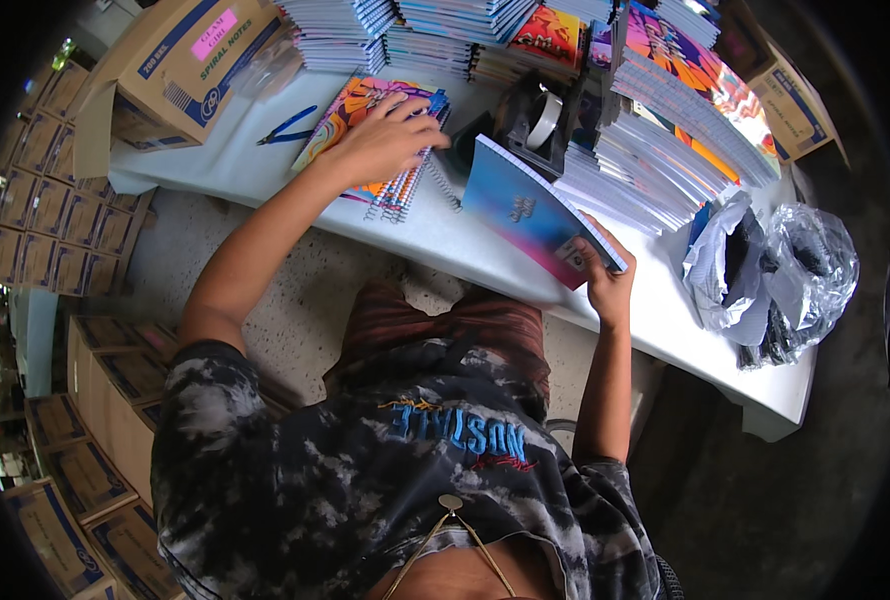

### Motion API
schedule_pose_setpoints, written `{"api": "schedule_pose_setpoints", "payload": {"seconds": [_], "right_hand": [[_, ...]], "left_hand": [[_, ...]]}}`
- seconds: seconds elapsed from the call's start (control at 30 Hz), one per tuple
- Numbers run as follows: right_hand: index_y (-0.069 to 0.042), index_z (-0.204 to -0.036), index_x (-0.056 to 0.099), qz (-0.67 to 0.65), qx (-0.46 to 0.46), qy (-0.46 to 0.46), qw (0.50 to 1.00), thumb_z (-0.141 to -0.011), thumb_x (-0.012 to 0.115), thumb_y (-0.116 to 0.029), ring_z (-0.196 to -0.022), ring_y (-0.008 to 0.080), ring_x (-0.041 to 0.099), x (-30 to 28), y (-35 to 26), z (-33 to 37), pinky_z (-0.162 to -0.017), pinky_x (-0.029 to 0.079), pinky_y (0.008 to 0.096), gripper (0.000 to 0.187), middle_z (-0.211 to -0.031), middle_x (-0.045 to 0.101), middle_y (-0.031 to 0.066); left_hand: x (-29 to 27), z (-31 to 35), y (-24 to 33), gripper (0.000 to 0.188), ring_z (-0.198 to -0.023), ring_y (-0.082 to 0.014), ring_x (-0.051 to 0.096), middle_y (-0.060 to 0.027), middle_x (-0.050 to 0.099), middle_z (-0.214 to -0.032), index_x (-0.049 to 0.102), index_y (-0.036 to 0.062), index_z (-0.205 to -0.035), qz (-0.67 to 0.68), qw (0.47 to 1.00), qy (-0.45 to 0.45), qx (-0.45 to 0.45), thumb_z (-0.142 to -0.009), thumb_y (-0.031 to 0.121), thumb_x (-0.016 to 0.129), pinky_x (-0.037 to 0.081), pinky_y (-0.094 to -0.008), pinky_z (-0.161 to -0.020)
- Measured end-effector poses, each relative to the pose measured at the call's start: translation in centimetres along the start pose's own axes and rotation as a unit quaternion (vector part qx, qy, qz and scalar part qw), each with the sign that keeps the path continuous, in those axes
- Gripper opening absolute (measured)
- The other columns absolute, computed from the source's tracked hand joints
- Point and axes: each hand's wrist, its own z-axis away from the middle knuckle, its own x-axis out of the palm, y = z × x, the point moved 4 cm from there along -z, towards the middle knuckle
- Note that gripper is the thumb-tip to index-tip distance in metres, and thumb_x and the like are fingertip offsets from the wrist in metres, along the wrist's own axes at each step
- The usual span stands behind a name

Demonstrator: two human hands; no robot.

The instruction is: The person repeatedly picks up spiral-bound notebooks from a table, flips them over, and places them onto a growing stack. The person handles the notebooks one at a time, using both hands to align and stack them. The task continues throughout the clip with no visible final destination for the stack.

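Observation:
My right hand (607,272) grips a blue and pink notebook (525,212) by its lower right corner, thumb on the cover. The notebook is tilted above the table's front edge, and no spiral shows along its visible long edge. My left hand (390,140) lies with fingers spread over a small pile of colourful spiral notebooks (337,125), palm down. Loose spiral coils (397,195) stick out from the pile towards me, below that hand. What is under the palm is hidden. Left of the pile lie blue-handled pliers (290,128).
A tape dispenser (545,122) stands behind the held notebook. Tall stacks of notebooks (655,160) line the back and right of the white table (385,232). Clear plastic bags with black coils (780,270) lie at the right end. An open cardboard box (180,75) sits at the left.

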Motion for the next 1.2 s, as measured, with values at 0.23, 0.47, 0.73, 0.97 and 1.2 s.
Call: {"api": "schedule_pose_setpoints", "payload": {"seconds": [0.23, 0.47, 0.73, 0.97, 1.2], "right_hand": [[0.000, -0.109, 0.058, -0.002, 0.000, 0.009, 1.000, -0.082, 0.056, -0.001, -0.087, 0.0094, 0.053, -0.3, 0.1, 0.0, -0.080, 0.041, 0.0222, 0.027, -0.101, 0.062, 0.0054], [0.001, -0.110, 0.057, -0.035, 0.008, 0.028, 0.999, -0.080, 0.057, 0.000, -0.088, 0.0091, 0.053, -0.3, 0.0, 0.0, -0.081, 0.041, 0.0225, 0.029, -0.099, 0.062, 0.0050], [0.001, -0.109, 0.057, -0.059, 0.031, 0.013, 0.998, -0.080, 0.058, 0.000, -0.086, 0.0086, 0.053, -0.4, 0.3, 0.2, -0.080, 0.041, 0.0217, 0.029, -0.096, 0.062, 0.0042], [0.001, -0.110, 0.057, -0.069, 0.034, -0.001, 0.997, -0.080, 0.057, 0.000, -0.086, 0.0090, 0.053, -0.3, 0.1, 0.3, -0.081, 0.042, 0.0228, 0.029, -0.097, 0.062, 0.0048], [0.001, -0.109, 0.058, -0.062, 0.034, -0.003, 0.998, -0.080, 0.058, -0.001, -0.086, 0.0093, 0.054, -0.2, 0.3, 0.4, -0.081, 0.042, 0.0226, 0.028, -0.098, 0.062, 0.0048]], "left_hand": [[-0.1, -0.6, 2.6, 0.021, -0.106, -0.0218, 0.047, -0.0041, 0.058, -0.093, 0.060, 0.0109, -0.091, 0.027, 0.991, 0.076, 0.103, -0.071, 0.012, 0.060, 0.028, -0.0403, -0.099], [-5.7, -0.1, 2.9, 0.021, -0.075, -0.0133, 0.053, -0.0043, 0.057, -0.080, 0.054, -0.0011, -0.092, 0.362, 0.922, 0.034, -0.135, -0.087, 0.019, 0.049, 0.042, -0.0257, -0.071], [-2.5, -1.1, 2.3, 0.029, -0.072, -0.0108, 0.047, -0.0032, 0.051, -0.075, 0.051, -0.0008, -0.091, 0.431, 0.894, 0.019, -0.123, -0.092, 0.028, 0.044, 0.040, -0.0245, -0.067], [-1.5, -1.5, 2.0, 0.036, -0.059, -0.0068, 0.037, 0.0019, 0.042, -0.065, 0.053, 0.0018, -0.080, 0.515, 0.846, -0.012, -0.138, -0.093, 0.033, 0.039, 0.034, -0.0212, -0.056], [-2.3, -1.7, 3.0, 0.037, -0.052, -0.0032, 0.029, 0.0042, 0.036, -0.059, 0.049, 0.0051, -0.074, 0.636, 0.758, -0.064, -0.130, -0.093, 0.035, 0.039, 0.027, -0.0167, -0.048]]}}
